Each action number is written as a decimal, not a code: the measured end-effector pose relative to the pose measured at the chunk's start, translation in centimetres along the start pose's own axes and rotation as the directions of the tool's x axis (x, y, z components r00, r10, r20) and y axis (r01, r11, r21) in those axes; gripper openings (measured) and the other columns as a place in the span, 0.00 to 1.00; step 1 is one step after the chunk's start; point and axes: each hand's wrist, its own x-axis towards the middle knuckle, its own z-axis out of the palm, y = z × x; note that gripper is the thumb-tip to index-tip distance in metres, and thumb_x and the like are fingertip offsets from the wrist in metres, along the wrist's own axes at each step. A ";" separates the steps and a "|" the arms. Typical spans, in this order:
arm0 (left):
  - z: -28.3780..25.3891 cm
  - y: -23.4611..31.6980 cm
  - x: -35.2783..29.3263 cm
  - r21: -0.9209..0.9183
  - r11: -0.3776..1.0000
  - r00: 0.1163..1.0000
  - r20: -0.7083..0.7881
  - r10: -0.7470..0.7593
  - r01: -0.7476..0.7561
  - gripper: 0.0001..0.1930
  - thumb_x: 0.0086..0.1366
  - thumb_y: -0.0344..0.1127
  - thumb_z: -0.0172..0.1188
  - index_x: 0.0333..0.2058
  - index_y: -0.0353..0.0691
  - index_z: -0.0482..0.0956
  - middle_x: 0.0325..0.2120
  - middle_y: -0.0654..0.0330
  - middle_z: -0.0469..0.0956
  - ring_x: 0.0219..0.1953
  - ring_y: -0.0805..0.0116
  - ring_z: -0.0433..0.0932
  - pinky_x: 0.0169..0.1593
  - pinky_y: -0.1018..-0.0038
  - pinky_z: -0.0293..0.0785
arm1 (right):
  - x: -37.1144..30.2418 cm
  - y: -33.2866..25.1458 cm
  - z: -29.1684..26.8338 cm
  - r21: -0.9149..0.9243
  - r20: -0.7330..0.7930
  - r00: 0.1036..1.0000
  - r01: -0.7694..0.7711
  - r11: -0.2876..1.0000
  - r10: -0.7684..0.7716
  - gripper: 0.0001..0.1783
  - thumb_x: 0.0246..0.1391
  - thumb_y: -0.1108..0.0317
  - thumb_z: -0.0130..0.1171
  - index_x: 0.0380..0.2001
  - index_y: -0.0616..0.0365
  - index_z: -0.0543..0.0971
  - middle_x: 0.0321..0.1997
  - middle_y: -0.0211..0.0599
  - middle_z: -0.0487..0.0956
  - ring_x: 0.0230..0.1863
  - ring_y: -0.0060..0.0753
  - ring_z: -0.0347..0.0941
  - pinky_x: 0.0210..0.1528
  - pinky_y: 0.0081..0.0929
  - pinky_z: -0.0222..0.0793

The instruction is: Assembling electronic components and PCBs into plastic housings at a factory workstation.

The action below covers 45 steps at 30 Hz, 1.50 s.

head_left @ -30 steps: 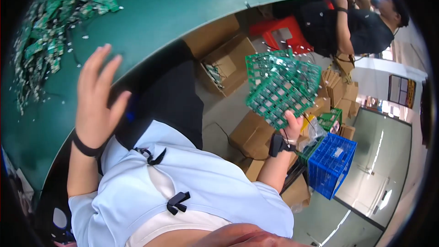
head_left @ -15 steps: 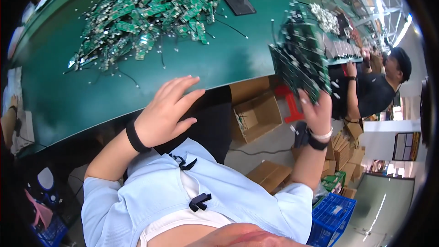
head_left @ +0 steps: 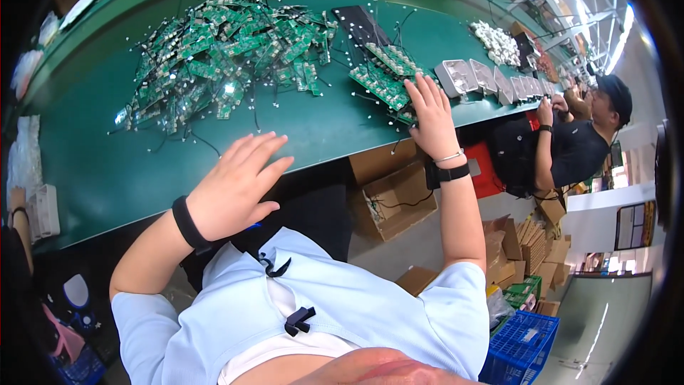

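Observation:
Over the front edge of the green table, my left hand [head_left: 239,189] hangs with fingers stretched out, holding nothing. To its right, my right hand [head_left: 433,117] reaches onto the tabletop, its fingers straight and touching the right end of a batch of green circuit boards [head_left: 385,89]. The batch lies flat in rows, with thin black wires and small white connectors sticking out. A large loose heap of green circuit boards [head_left: 228,50] with similar wires spreads over the table's far left part. A flat black panel [head_left: 360,25] lies behind the batch, partly covered by it.
A row of light-grey plastic housings [head_left: 459,78] runs right of my right hand, with white parts [head_left: 495,43] piled behind. A person in black [head_left: 581,150] works there; another person's hand [head_left: 18,199] shows at far left. Below the edge sits an open cardboard box [head_left: 399,203].
The circuit boards, held up in my right hand before, are now down on the table beside the heap. My right hand moved left and its fingers straightened. My left hand shifted slightly left and nearer.

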 end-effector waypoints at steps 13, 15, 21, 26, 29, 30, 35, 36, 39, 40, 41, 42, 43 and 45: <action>-0.5 -2.1 0.9 -0.506 0.859 0.995 -0.096 0.032 -0.077 0.32 0.58 0.36 0.73 0.59 0.38 0.73 0.59 0.48 0.72 0.64 0.48 0.70 0.68 0.58 0.65 | -11.4 -1.5 2.8 0.849 -0.022 0.535 -0.436 0.299 0.844 0.29 0.61 0.69 0.65 0.64 0.59 0.69 0.59 0.44 0.75 0.60 0.41 0.75 0.61 0.38 0.73; -0.5 -2.7 3.1 -0.560 0.828 0.996 -0.057 -0.066 0.023 0.31 0.60 0.36 0.73 0.60 0.38 0.72 0.59 0.52 0.72 0.63 0.54 0.71 0.67 0.61 0.66 | -12.0 -1.5 4.8 0.923 0.069 0.471 -0.364 0.123 0.879 0.27 0.63 0.67 0.63 0.63 0.59 0.69 0.58 0.42 0.76 0.57 0.38 0.76 0.58 0.36 0.75; -1.8 -4.1 13.7 -0.814 0.573 0.978 -0.034 -0.206 0.092 0.31 0.65 0.40 0.70 0.62 0.34 0.70 0.58 0.54 0.74 0.60 0.62 0.75 0.63 0.67 0.72 | -11.2 -1.4 6.6 0.921 0.388 0.407 -0.141 -0.363 0.827 0.21 0.69 0.61 0.60 0.59 0.56 0.70 0.51 0.35 0.79 0.48 0.30 0.78 0.49 0.29 0.78; -1.0 -4.3 23.4 -0.570 0.822 0.986 -0.142 -0.092 -0.006 0.37 0.60 0.49 0.73 0.60 0.29 0.72 0.58 0.40 0.74 0.60 0.49 0.76 0.63 0.60 0.72 | -9.1 -0.6 6.4 0.912 0.397 0.461 -0.102 -0.397 0.794 0.19 0.70 0.58 0.58 0.57 0.57 0.71 0.48 0.34 0.80 0.45 0.31 0.80 0.45 0.28 0.79; 1.4 -5.0 28.8 -0.200 0.979 0.995 -0.098 0.019 -0.039 0.45 0.56 0.58 0.73 0.62 0.29 0.70 0.60 0.35 0.71 0.64 0.43 0.71 0.66 0.60 0.69 | -8.1 -0.4 6.3 0.888 0.446 0.460 -0.122 -0.442 0.768 0.19 0.71 0.57 0.56 0.56 0.56 0.71 0.43 0.33 0.81 0.37 0.31 0.81 0.37 0.25 0.78; 2.0 -4.6 30.2 -0.112 0.993 1.000 0.009 -0.022 0.023 0.50 0.54 0.61 0.74 0.65 0.30 0.66 0.61 0.35 0.69 0.65 0.42 0.69 0.67 0.58 0.67 | -7.9 -0.1 6.6 0.886 0.450 0.452 -0.116 -0.450 0.770 0.19 0.71 0.57 0.56 0.56 0.56 0.71 0.43 0.33 0.81 0.37 0.31 0.81 0.37 0.25 0.78; 3.3 -4.1 34.2 0.174 0.975 0.953 0.244 -0.179 0.139 0.65 0.45 0.71 0.74 0.71 0.33 0.56 0.63 0.35 0.67 0.66 0.38 0.66 0.67 0.52 0.64 | -8.5 0.5 6.2 0.852 0.524 0.400 -0.254 -0.458 0.752 0.19 0.72 0.55 0.55 0.56 0.56 0.72 0.38 0.33 0.82 0.27 0.28 0.80 0.28 0.22 0.76; 3.3 -4.4 35.0 0.167 0.976 0.949 0.256 -0.182 0.142 0.65 0.45 0.71 0.74 0.71 0.33 0.56 0.63 0.35 0.67 0.66 0.38 0.66 0.67 0.52 0.64 | -8.6 0.4 5.9 0.830 0.557 0.389 -0.289 -0.477 0.734 0.19 0.72 0.55 0.55 0.56 0.56 0.72 0.37 0.33 0.83 0.25 0.28 0.80 0.27 0.21 0.75; 3.3 -4.5 36.5 0.099 0.974 0.859 0.458 -0.228 0.206 0.70 0.42 0.71 0.75 0.74 0.34 0.49 0.62 0.35 0.67 0.66 0.37 0.65 0.67 0.50 0.63 | -7.6 0.2 3.7 0.768 0.638 0.346 -0.346 -0.538 0.688 0.20 0.71 0.55 0.57 0.56 0.58 0.72 0.38 0.33 0.83 0.26 0.25 0.80 0.26 0.20 0.75; 3.0 -4.6 36.9 0.093 0.973 0.848 0.476 -0.232 0.213 0.70 0.42 0.71 0.75 0.74 0.34 0.49 0.62 0.35 0.67 0.66 0.37 0.65 0.67 0.50 0.63 | -6.9 0.0 2.9 0.742 0.669 0.332 -0.354 -0.569 0.665 0.22 0.70 0.55 0.58 0.57 0.59 0.72 0.39 0.33 0.83 0.28 0.24 0.80 0.26 0.19 0.75; 2.6 -4.6 37.2 0.071 0.969 0.835 0.495 -0.241 0.238 0.70 0.42 0.69 0.76 0.74 0.35 0.47 0.63 0.35 0.66 0.67 0.37 0.65 0.68 0.50 0.62 | -6.3 0.0 2.2 0.713 0.700 0.318 -0.363 -0.600 0.640 0.23 0.69 0.56 0.60 0.58 0.60 0.71 0.40 0.34 0.83 0.31 0.22 0.81 0.27 0.18 0.75; 1.9 -4.4 37.4 0.049 0.965 0.822 0.514 -0.246 0.259 0.71 0.42 0.67 0.77 0.74 0.35 0.45 0.63 0.35 0.65 0.67 0.37 0.64 0.68 0.50 0.62 | -6.1 0.4 1.8 0.699 0.714 0.305 -0.370 -0.612 0.631 0.23 0.69 0.56 0.60 0.58 0.60 0.71 0.40 0.34 0.83 0.31 0.22 0.81 0.27 0.18 0.75; 1.2 -4.2 37.6 0.029 0.959 0.809 0.531 -0.254 0.282 0.71 0.42 0.65 0.77 0.74 0.36 0.44 0.63 0.35 0.65 0.67 0.37 0.64 0.68 0.50 0.61 | -6.2 0.9 2.1 0.675 0.736 0.316 -0.395 -0.622 0.598 0.23 0.69 0.57 0.61 0.58 0.60 0.72 0.41 0.33 0.83 0.34 0.22 0.81 0.30 0.19 0.76; 1.8 -5.1 37.5 -0.081 0.942 0.835 0.492 -0.246 0.325 0.71 0.42 0.62 0.78 0.74 0.35 0.44 0.64 0.35 0.64 0.68 0.36 0.64 0.69 0.48 0.60 | -5.4 1.8 2.1 0.625 0.781 0.349 -0.452 -0.637 0.518 0.22 0.68 0.59 0.62 0.58 0.60 0.73 0.44 0.33 0.83 0.42 0.22 0.81 0.37 0.20 0.77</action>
